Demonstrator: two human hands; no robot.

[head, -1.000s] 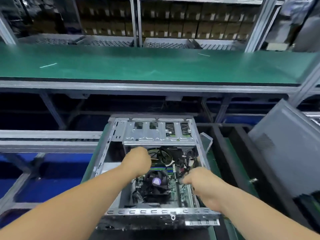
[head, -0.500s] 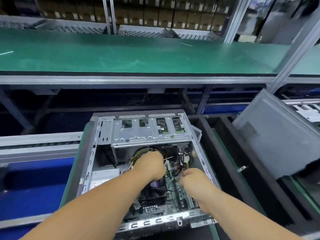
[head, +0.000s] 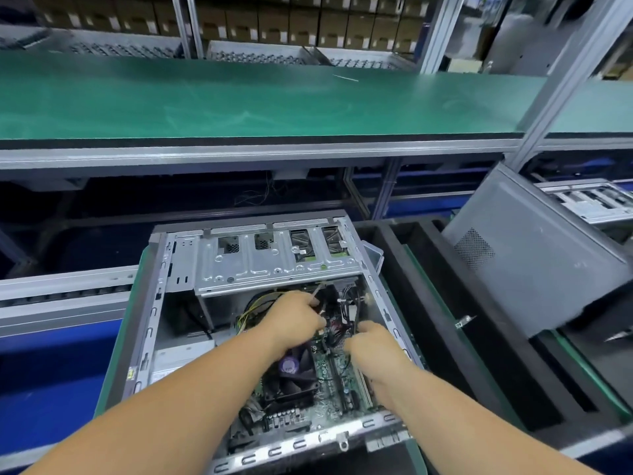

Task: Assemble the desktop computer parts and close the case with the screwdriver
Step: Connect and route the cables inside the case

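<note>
An open desktop case [head: 161,303] lies on its side before me, its silver drive cage [head: 274,262] at the far end. Inside are the green motherboard [head: 325,371] and a black CPU fan [head: 291,368]. Both hands reach into the case over the board. My left hand [head: 294,320] is curled, its fingertips among a bundle of black and yellow cables [head: 346,310]. My right hand [head: 370,341] is curled beside it, fingers down in the same cables. What each finger holds is hidden. No screwdriver is in view.
The grey side panel [head: 534,262] leans upright at the right. Black foam trays [head: 445,320] lie between it and the case. A long green workbench shelf [head: 239,104] runs across above. Blue conveyor surface [head: 51,371] lies left.
The view has swung right and lower toward the case. Both hands have come closer together, the left moving right over the fan toward the cable bundle.
</note>
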